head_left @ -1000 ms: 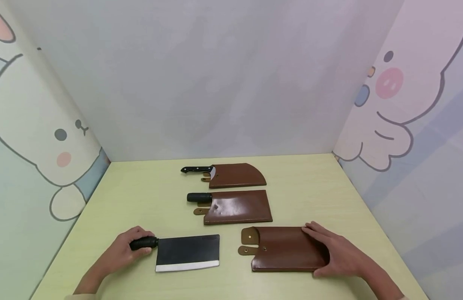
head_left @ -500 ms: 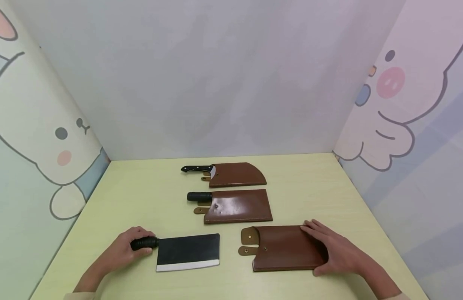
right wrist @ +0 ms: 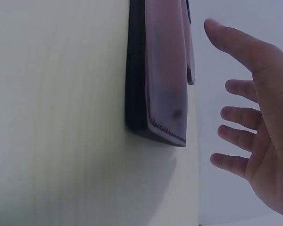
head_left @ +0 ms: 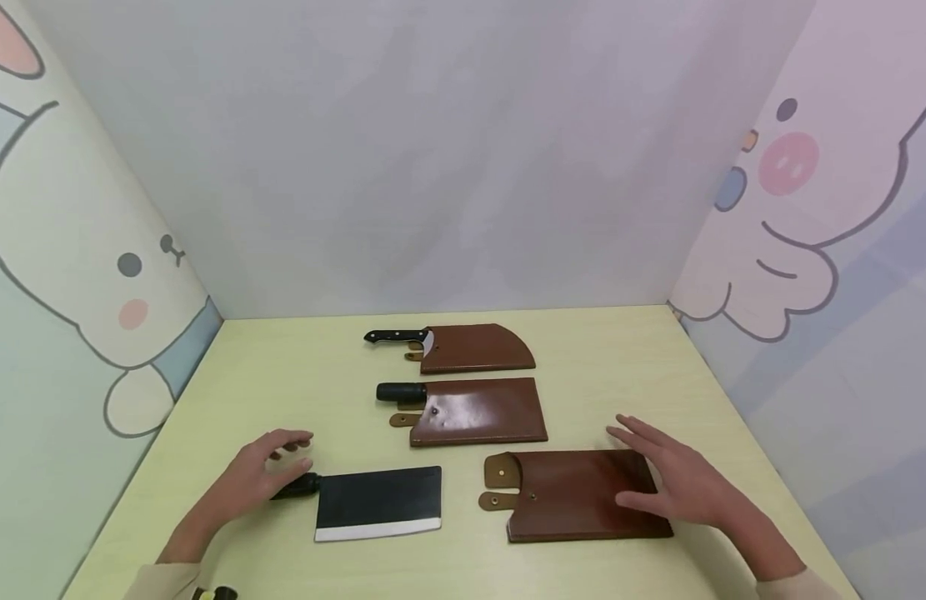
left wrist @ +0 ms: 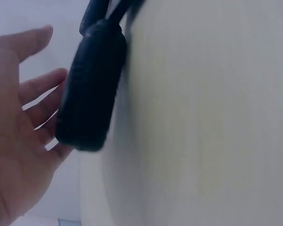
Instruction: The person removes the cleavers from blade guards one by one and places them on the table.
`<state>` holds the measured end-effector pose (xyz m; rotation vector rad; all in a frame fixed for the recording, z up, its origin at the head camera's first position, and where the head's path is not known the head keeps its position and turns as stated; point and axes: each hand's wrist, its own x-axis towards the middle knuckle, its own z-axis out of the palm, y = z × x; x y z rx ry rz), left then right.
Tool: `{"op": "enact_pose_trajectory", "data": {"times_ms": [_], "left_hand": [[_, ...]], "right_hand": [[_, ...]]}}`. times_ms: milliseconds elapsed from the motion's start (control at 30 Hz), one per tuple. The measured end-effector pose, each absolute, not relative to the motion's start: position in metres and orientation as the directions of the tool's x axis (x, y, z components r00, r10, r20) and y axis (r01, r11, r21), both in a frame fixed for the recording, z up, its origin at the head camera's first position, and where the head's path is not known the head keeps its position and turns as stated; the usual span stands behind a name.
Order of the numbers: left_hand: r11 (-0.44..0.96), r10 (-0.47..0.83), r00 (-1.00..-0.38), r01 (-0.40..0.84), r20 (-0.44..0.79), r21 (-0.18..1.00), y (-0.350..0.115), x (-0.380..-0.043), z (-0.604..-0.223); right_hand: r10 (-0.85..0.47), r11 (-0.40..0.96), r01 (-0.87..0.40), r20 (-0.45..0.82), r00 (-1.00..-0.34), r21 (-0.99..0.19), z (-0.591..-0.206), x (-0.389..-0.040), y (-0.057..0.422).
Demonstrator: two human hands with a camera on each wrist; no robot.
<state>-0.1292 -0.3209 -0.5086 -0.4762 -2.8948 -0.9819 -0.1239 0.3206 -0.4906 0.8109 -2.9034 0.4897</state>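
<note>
At the front left a cleaver [head_left: 380,500] with a dark blade and bright edge lies flat on the table. My left hand [head_left: 248,479] hovers over its black handle [left wrist: 92,89], thumb and fingers apart and holding nothing. In the head view the hand hides part of the handle. To the right lies a brown leather knife sheath [head_left: 575,496], its two tan snap straps pointing left. Above its right end is my right hand [head_left: 683,483], fingers spread. The right wrist view shows a gap between these fingers and the sheath's stitched end.
Farther back, a second cleaver's black handle [head_left: 400,392] sticks out of a brown sheath [head_left: 485,412]. Behind it, a riveted-handle knife [head_left: 397,336] sits in a rounded sheath [head_left: 478,348]. Walls with cartoon animals stand left and right; a plain grey wall [head_left: 447,167] closes the back.
My left hand has let go of the cleaver handle and lifted off it. The right hand has released the sheath's right end and risen. Cleaver and sheath stay on the table.
</note>
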Motion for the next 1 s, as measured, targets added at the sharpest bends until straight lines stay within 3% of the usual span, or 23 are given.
{"op": "enact_pose_trajectory", "data": {"times_ms": [567,1000], "left_hand": [[0.786,0.215,-0.962,0.271,0.166,0.555,-0.253,-0.173,-0.474],[0.726,0.456,-0.882,0.447,0.121,0.523,-0.21,-0.214,-0.466]], "right_hand": [[-0.507,0.795,-0.553,0.225,-0.832,-0.252,-0.466,-0.181,0.257],[-0.611,0.743,-0.62,0.123,-0.782,-0.251,-0.466,-0.224,0.205]]}}
